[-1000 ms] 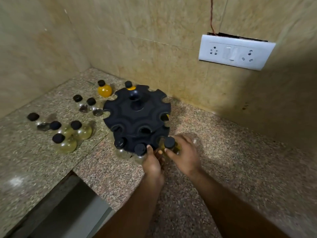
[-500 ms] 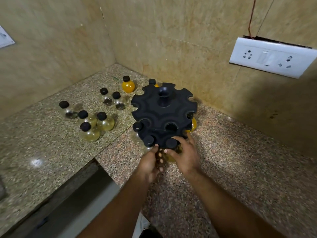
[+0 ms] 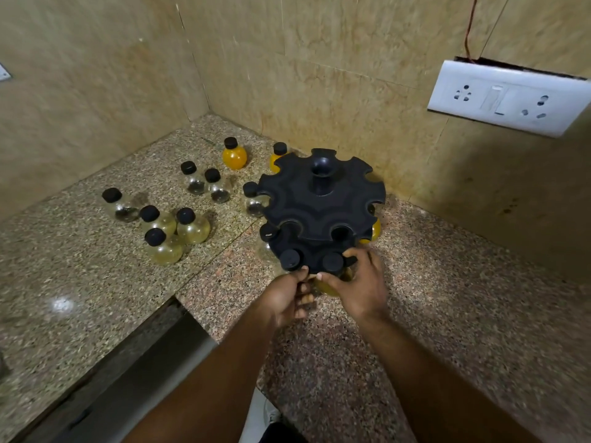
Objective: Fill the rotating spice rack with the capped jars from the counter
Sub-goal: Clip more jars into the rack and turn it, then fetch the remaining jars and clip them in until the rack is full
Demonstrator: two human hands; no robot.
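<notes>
Speckled granite counter (image 3: 96,314) is filling the corner of a beige-tiled kitchen, with loose capped jars waiting along its left half. Farthest left, a clear jar (image 3: 120,206) with a black cap is standing alone, and just beside it three pale yellow jars (image 3: 174,233) are clustering together, touching one another. Behind them, nearer the wall, two more clear jars (image 3: 206,183) are standing side by side, and an orange-filled jar (image 3: 234,155) is sitting close to the corner. Another orange jar (image 3: 279,155) is peeking out from behind the black rotating spice rack (image 3: 319,199), which is occupying the middle of the counter near the back wall, with most slots of its upper tier showing open. A clear jar (image 3: 254,199) is sitting at the rack's left edge, and black caps are showing in slots along the lower tier's near side. At the front of the rack, the person's left hand (image 3: 284,298) is curling its fingers beneath the lower tier beside a capped jar (image 3: 290,259); whether it is gripping anything is unclear. The right hand (image 3: 359,286) is closing thumb and fingers around a yellow jar (image 3: 332,279) seated in the neighbouring front slot. Farther right, an orange jar (image 3: 375,228) is showing under the rack's right edge, and a white switch-and-socket plate (image 3: 508,97) is hanging on the wall.
</notes>
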